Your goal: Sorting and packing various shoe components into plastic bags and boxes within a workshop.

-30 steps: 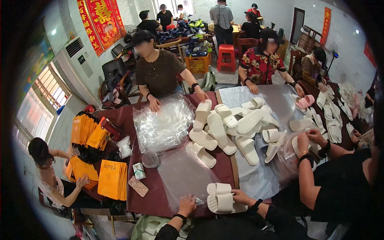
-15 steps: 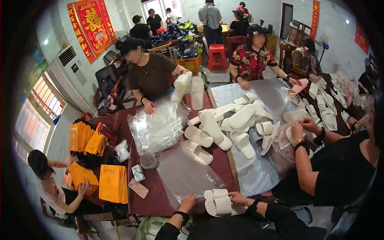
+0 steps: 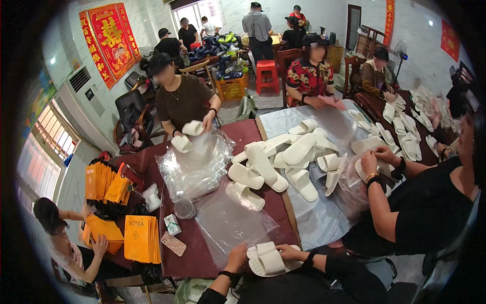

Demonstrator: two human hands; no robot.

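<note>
Head view, my left hand (image 3: 236,257) and right hand (image 3: 289,252) both closed on a pair of white slippers (image 3: 268,259), near edge of the table (image 3: 202,256), clear plastic bag (image 3: 230,223) just beside.

The slippers (image 3: 268,259) held at the table's near edge were white, as were those in the loose pile (image 3: 288,154). The tablecloth (image 3: 195,256) was dark maroon; the plastic bags (image 3: 195,164) were clear. The paper bags (image 3: 142,238) were orange (with dark print). The wall hanging (image 3: 107,38) was red with gold characters. One person's shirt (image 3: 311,81) bore a red floral pattern; the stool (image 3: 267,76) was red.
</note>
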